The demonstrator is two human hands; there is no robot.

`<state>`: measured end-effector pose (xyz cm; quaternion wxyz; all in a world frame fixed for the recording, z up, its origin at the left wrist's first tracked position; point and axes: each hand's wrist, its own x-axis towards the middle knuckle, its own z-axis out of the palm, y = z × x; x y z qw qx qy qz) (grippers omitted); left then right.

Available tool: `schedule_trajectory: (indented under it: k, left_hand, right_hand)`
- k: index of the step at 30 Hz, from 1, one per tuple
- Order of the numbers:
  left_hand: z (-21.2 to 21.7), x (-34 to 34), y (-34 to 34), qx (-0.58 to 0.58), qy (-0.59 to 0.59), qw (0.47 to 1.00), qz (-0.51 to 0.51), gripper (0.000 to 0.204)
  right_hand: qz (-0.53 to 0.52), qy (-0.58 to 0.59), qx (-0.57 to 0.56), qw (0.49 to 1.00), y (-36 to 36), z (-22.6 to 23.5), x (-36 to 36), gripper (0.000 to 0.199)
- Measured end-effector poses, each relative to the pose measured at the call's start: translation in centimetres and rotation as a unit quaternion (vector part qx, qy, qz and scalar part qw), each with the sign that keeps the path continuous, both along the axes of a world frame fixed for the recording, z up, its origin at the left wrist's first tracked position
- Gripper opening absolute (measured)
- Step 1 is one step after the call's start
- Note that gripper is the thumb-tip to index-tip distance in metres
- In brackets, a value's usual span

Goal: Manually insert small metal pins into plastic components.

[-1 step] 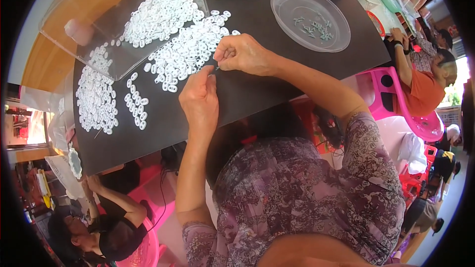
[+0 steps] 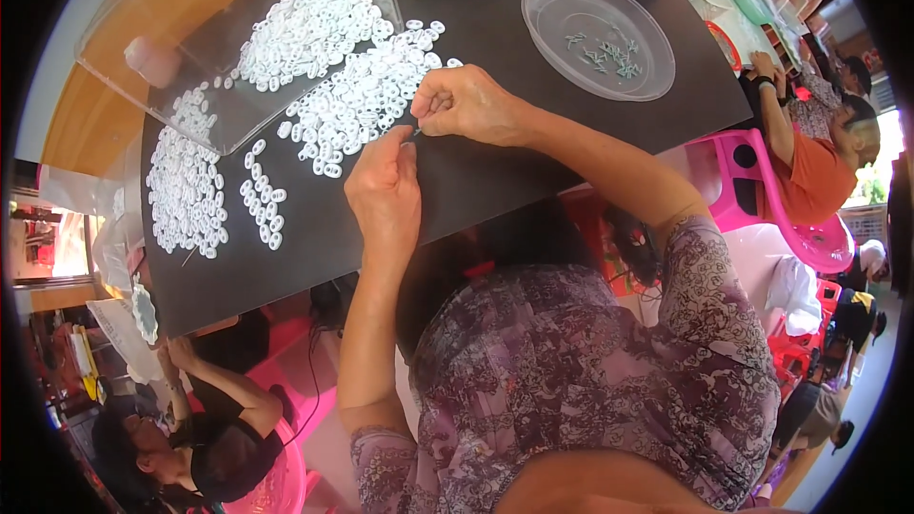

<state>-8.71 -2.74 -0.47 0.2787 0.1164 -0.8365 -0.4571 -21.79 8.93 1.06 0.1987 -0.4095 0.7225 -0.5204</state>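
Rings, far left: small white plastic rings (image 2: 186, 195) lie spread over the dark surface (image 2: 495, 171).
Clear tray: a see-through tray (image 2: 143, 105) holds more rings.
Left hand: the left hand (image 2: 386, 192) has its fingertips pinched together on a tiny dark part (image 2: 417, 132).
Right hand: the right hand (image 2: 466, 103) is closed on the same part, touching the left.
Bowl: a clear bowl (image 2: 598, 36) holds small metal bits.
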Motion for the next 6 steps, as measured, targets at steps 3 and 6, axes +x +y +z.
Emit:
schedule_trajectory:
  k: [3,6]
  left_hand:
    - [0.12,-0.20,-0.32,-0.023,0.001,1.000,-0.004,0.016]
    - [-0.04,-0.29,-0.53,-0.112,-0.015,0.994,0.008,0.016]
  right_hand:
    - [0.008,-0.029,0.006,1.000,-0.41,0.21,0.51,0.015]
    - [0.010,-0.045,0.008,0.999,-0.72,-0.33,0.42,0.015]
